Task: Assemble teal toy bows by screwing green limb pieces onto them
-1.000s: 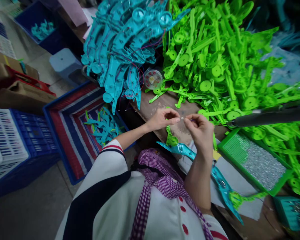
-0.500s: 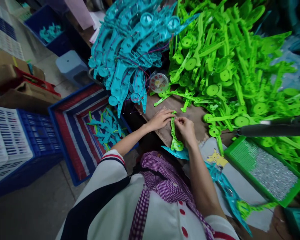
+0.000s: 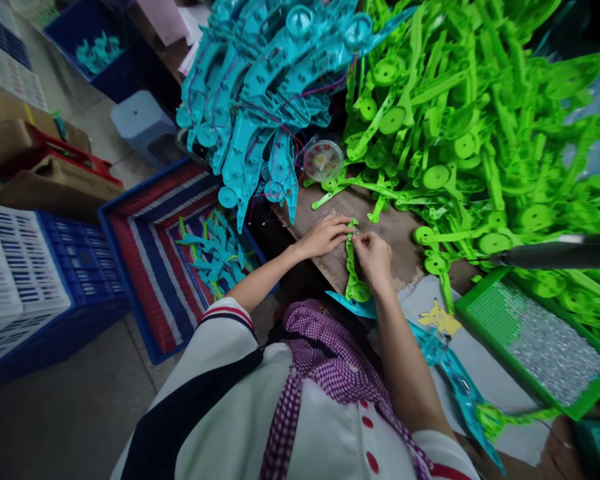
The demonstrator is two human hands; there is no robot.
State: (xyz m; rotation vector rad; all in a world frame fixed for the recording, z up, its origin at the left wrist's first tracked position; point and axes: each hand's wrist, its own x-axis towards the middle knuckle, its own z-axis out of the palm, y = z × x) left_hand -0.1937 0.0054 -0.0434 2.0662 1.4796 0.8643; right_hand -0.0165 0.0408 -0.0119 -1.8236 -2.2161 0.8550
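Observation:
A long bright-green plastic part (image 3: pixel 351 261) lies on the worn brown worktop, its round end towards me. My left hand (image 3: pixel 325 235) comes in from the left and grips its far end with the fingertips. Close beside the shaft, my right hand (image 3: pixel 374 259) is closed in a pinch at the part's upper section. Whatever sits between those fingertips is too small to make out. Under the part's round end lies a turquoise plastic piece (image 3: pixel 347 303), partly covered by my right forearm.
Green parts (image 3: pixel 460 140) heap up at the right, turquoise shells with thin wires (image 3: pixel 260 93) at the back left. A green tray (image 3: pixel 555 340) holds small shiny pieces. A round clear container (image 3: pixel 324 161) stands behind. A dark tool (image 3: pixel 560 252) juts in from the right. A striped-lined crate (image 3: pixel 155 340) stands left.
The view has shifted slightly. Both hands stay at the green part; the right fingertips have moved a little closer against its upper section.

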